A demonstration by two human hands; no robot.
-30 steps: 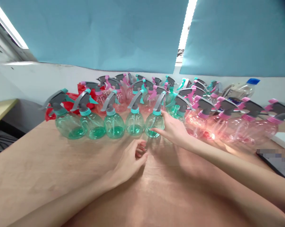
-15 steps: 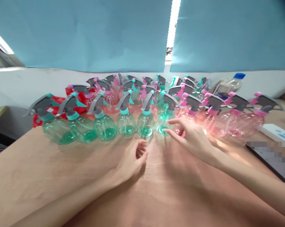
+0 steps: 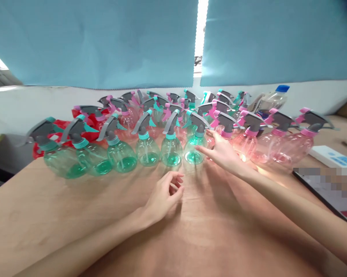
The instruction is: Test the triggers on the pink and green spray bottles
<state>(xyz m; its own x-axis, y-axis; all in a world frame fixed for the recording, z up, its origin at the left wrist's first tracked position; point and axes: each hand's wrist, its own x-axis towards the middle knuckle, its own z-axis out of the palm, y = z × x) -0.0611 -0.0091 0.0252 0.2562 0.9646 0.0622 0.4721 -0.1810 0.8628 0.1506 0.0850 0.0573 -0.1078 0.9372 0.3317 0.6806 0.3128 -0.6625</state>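
Observation:
Several spray bottles line the front row, green ones with teal collars on the left and pink ones on the right. My right hand (image 3: 223, 154) reaches to the rightmost green bottle (image 3: 193, 151), thumb in front of its body and fingers spread by its right side, beside a pink bottle (image 3: 226, 125). Whether the fingertips touch the green bottle is hard to tell. My left hand (image 3: 165, 196) hovers over the table, its fingers loosely curled and apart with nothing in them, in front of another green bottle (image 3: 171, 152).
More spray bottles stand behind the front row. A red plastic bag (image 3: 62, 125) lies at the left, and a clear bottle with a blue cap (image 3: 277, 98) is at the back right. A white box (image 3: 331, 156) and a dark-edged tablet (image 3: 323, 192) rest on the wooden table (image 3: 60, 215) at the right.
My right hand has moved forward, closer to the rightmost green bottle's right side. My left hand has shifted slightly right and stays empty. The view has turned a little to the right.

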